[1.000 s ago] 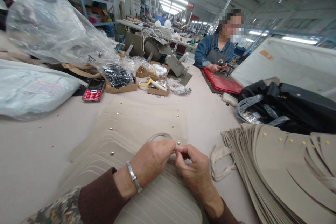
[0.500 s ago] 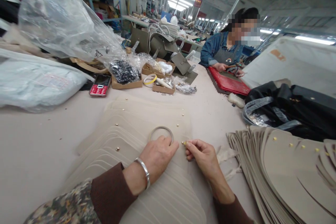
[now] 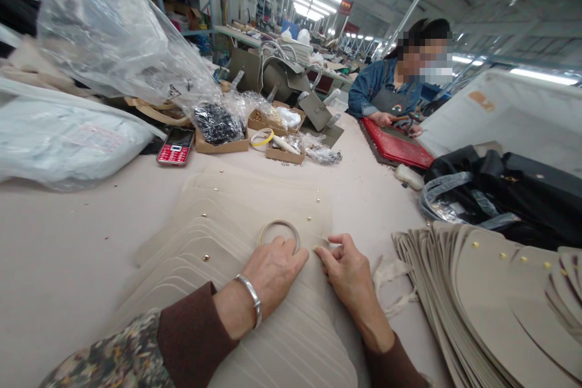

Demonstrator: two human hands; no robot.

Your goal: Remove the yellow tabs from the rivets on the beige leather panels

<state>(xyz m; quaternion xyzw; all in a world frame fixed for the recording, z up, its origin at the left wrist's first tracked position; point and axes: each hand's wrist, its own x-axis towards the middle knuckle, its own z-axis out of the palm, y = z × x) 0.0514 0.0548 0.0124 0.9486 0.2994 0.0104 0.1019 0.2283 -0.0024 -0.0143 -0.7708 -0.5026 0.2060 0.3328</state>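
A thin ring-shaped roll of tape [image 3: 273, 224] is in my left hand [image 3: 273, 273], whose fingers curl over its near side. That hand rests on a fanned stack of beige bag panels [image 3: 254, 194]. Small gold studs [image 3: 206, 258] show along the panels' overlapping edges. My right hand [image 3: 350, 273] is at the stack's right edge, its thumb pressing a small yellow bit of tape [image 3: 315, 248] where a stud was visible. Its index finger is raised apart from the thumb, and the other fingers are partly curled.
At right stands another stack of beige panels [image 3: 454, 291] with yellow bits. Behind it lie black bags [image 3: 513, 182]. A phone [image 3: 175, 147], small cardboard boxes [image 3: 222, 147] and plastic bags [image 3: 113, 36] are farther back. Across the table, a co-worker [image 3: 386, 85] works over a red pad [image 3: 395, 142].
My right thumb has moved left onto the stud with the yellow bit, and the index finger has lifted away from the pinch. My left hand has stayed with the tape roll.
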